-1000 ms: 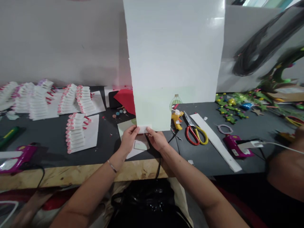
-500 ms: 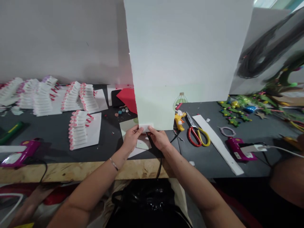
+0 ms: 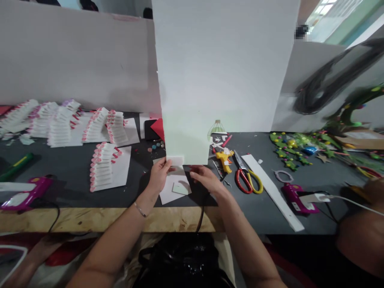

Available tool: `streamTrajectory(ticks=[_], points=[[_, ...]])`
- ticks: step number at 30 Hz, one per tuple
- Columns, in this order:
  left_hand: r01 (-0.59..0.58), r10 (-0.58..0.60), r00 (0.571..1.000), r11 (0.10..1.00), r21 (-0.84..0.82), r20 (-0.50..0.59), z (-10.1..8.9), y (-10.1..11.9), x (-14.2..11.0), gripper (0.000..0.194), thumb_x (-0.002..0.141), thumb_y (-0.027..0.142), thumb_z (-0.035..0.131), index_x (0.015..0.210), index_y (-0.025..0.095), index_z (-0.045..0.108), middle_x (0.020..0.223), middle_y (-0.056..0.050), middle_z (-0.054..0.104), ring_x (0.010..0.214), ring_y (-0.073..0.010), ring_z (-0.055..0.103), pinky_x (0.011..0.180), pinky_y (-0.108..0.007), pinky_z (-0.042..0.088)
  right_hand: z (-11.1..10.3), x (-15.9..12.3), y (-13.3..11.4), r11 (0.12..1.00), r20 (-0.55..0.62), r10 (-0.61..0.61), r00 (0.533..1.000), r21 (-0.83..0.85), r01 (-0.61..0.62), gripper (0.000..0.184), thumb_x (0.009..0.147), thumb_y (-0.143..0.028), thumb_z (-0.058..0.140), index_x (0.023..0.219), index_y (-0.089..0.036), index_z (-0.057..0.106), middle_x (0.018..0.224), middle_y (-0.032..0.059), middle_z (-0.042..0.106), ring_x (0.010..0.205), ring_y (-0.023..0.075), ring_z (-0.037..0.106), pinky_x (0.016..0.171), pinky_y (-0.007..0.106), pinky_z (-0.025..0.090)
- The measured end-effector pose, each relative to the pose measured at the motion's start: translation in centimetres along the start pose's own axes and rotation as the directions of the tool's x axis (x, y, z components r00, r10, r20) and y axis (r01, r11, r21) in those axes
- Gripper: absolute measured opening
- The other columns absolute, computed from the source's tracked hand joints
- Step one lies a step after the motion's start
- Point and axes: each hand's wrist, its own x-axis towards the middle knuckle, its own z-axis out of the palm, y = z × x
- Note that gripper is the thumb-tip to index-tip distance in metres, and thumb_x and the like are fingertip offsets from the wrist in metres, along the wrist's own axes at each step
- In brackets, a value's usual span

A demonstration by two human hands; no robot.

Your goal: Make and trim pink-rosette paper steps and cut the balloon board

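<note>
A large white board [image 3: 228, 72] stands upright before me, its narrower lower part tinted pale green. At its bottom left corner lies a small white strip [image 3: 175, 161]. My left hand [image 3: 158, 174] pinches that corner, thumb on the strip and fingers behind the board. Just below the bottom edge, my right hand [image 3: 207, 179] is apart from the board, thumb and fingers loosely spread with nothing between them. Between the hands, a small pale square [image 3: 181, 188] rests on a white sheet [image 3: 168, 196].
Red-and-yellow-handled scissors [image 3: 247, 176], a yellow glue gun [image 3: 224, 161] and a long white strip [image 3: 271, 190] lie to the right. Fanned white pieces with pink tips [image 3: 103, 166] are at left. Purple power strips [image 3: 295, 198] flank me. Another person's arm [image 3: 360, 236] is at far right.
My right hand has let go of the board's lower edge and drawn away to the right. My left hand keeps its grip on the corner. The view has shifted slightly.
</note>
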Motion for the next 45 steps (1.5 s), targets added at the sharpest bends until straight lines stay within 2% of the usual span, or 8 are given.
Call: streamTrajectory(ticks=[5, 11, 18, 22, 25, 28, 37, 45], points=[[-0.056, 0.057, 0.998, 0.998, 0.041, -0.022, -0.9, 0.0, 0.8, 0.041, 0.063, 0.048, 0.082, 0.086, 0.016, 0.071, 0.080, -0.003, 0.071, 0.070, -0.0137, 0.063, 0.064, -0.024, 0.052, -6.9, -4.9, -2.6, 0.725, -0.139, -0.114, 0.984, -0.688, -0.013, 0.026, 0.084, -0.046, 0.062, 0.097, -0.024, 0.069, 0.083, 0.0028, 0.071, 0.075, 0.0189, 0.064, 0.069, 0.030, 0.046], [-0.065, 0.066, 0.998, 0.997, 0.052, -0.023, -1.1, -0.1, 1.0, 0.039, 0.066, 0.047, 0.080, 0.088, 0.017, 0.069, 0.084, -0.003, 0.071, 0.070, -0.0132, 0.063, 0.059, -0.023, 0.052, -15.1, -8.1, 1.0, 0.329, -0.376, -0.278, 0.884, -0.902, -0.280, 0.021, 0.083, -0.040, 0.055, 0.084, -0.022, 0.066, 0.079, 0.0082, 0.063, 0.072, 0.0232, 0.061, 0.065, 0.034, 0.045], [-0.053, 0.054, 0.997, 0.998, 0.020, -0.051, -1.4, 0.5, 1.2, 0.044, 0.060, 0.049, 0.082, 0.086, 0.017, 0.067, 0.079, -0.001, 0.067, 0.063, -0.0123, 0.063, 0.055, -0.023, 0.053, -17.9, -7.3, 4.7, 0.364, -0.376, -0.319, 0.870, -0.896, -0.254, 0.019, 0.077, -0.035, 0.055, 0.092, -0.023, 0.057, 0.078, 0.0061, 0.062, 0.070, 0.0231, 0.061, 0.063, 0.034, 0.046], [-0.047, 0.046, 0.997, 0.999, -0.003, -0.060, -1.5, 0.6, 1.2, 0.046, 0.058, 0.049, 0.083, 0.087, 0.017, 0.068, 0.079, -0.002, 0.067, 0.063, -0.0122, 0.062, 0.054, -0.023, 0.051, -18.8, -7.3, 4.1, 0.555, -0.490, -0.191, 0.851, -0.769, -0.318, 0.029, 0.070, -0.043, 0.059, 0.091, -0.025, 0.050, 0.072, 0.0025, 0.064, 0.059, 0.0204, 0.059, 0.055, 0.031, 0.042], [-0.032, 0.031, 0.997, 0.999, -0.012, -0.065, -1.4, 0.5, 1.1, 0.043, 0.059, 0.048, 0.083, 0.086, 0.018, 0.070, 0.079, -0.002, 0.068, 0.065, -0.0132, 0.061, 0.052, -0.022, 0.047, -18.7, -8.5, 2.8, 0.817, -0.510, -0.027, 0.860, -0.506, -0.275, 0.050, 0.061, -0.059, 0.068, 0.090, -0.026, 0.044, 0.065, -0.0005, 0.063, 0.052, 0.0180, 0.057, 0.048, 0.029, 0.042], [-0.039, 0.038, 0.997, 0.999, -0.023, -0.072, -1.2, 0.4, 1.1, 0.037, 0.060, 0.044, 0.083, 0.084, 0.018, 0.071, 0.079, -0.003, 0.070, 0.067, -0.0127, 0.059, 0.052, -0.022, 0.044, -17.0, -10.1, 0.9, 0.916, -0.403, 0.065, 0.913, -0.339, -0.215, 0.070, 0.056, -0.063, 0.079, 0.107, -0.028, 0.045, 0.073, 0.0005, 0.065, 0.054, 0.0175, 0.058, 0.045, 0.027, 0.043], [-0.005, -0.006, 0.998, 0.987, -0.158, -0.067, 0.0, 0.5, 0.9, 0.029, 0.061, 0.036, 0.083, 0.083, 0.019, 0.075, 0.082, -0.002, 0.072, 0.066, -0.0099, 0.057, 0.055, -0.020, 0.044, -8.3, -9.0, -1.7, 0.884, -0.016, 0.010, 1.000, -0.467, -0.016, 0.058, 0.074, -0.056, 0.070, 0.120, -0.025, 0.053, 0.078, -0.0007, 0.058, 0.070, 0.0173, 0.057, 0.067, 0.030, 0.050], [-0.009, -0.001, 0.998, 0.987, -0.157, -0.061, 0.6, 0.4, 0.6, 0.025, 0.067, 0.034, 0.080, 0.086, 0.019, 0.074, 0.085, -0.002, 0.071, 0.069, -0.0105, 0.057, 0.061, -0.022, 0.045, -6.2, -7.8, -1.9, 0.713, -0.048, -0.068, 0.997, -0.701, 0.015, 0.052, 0.076, -0.053, 0.068, 0.118, -0.023, 0.058, 0.102, 0.0071, 0.065, 0.087, 0.0235, 0.062, 0.079, 0.035, 0.050]])
